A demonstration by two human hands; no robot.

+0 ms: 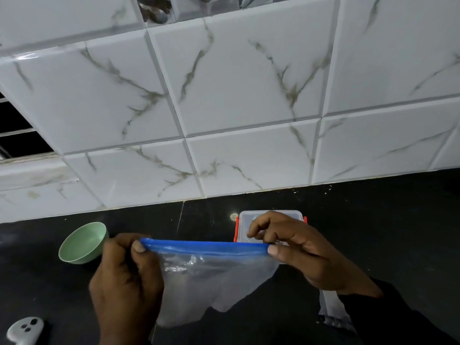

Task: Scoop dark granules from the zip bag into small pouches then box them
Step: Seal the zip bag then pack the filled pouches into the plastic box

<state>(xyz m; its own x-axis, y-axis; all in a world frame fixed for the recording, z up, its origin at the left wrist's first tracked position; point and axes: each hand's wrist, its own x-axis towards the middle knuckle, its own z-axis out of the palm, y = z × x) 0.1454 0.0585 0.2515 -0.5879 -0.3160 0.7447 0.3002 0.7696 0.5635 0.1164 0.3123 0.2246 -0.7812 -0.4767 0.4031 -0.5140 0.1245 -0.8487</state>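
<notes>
- L hand [124, 277] is pinching the left end of the bag's blue zip [204, 246] between thumb and curled fingers; grip clamped on the zip.
- R hand [298, 250] is pinching the right end the same way, thumb in front and fingers folded behind; grip also clamped.
- Bag [214, 277] is hanging between both hands above the dark desk [373, 220], zip pulled taut and about level, clear film sagging and creased below.
- Can't tell if the zip is sealed or parted. It's reading as one flat blue band.
- Granules aren't making themselves out through the film; light's dim, so fill level is unknown.
- Box [249, 217] w/ orange clips is sitting just behind the bag, lid on, partly hidden by R hand.
- Green bowl [82, 242] is lying tilted on the desk just left of L hand.
- A silvery pouch [333, 310] is lying under the R forearm, near the desk's front edge.
- Grey gadget [25, 328] w/ dark buttons is sitting at bottom left; no scoop showing.
- Step in hand, prob.: opening the zip, so the task is looking early, w/ nothing pouched or boxed yet.
- To do it well: shift both grips toward the zip's middle, one lip per hand, and peel apart slowly rather than tugging the ends.
- Keep the mouth level and the bag's belly low, ideally resting on the desk, so contents aren't spilling.
- Risk: thin film is slipping easily, so a jerk could dump granules on the dark desk, where they'd be hard to spot.
</notes>
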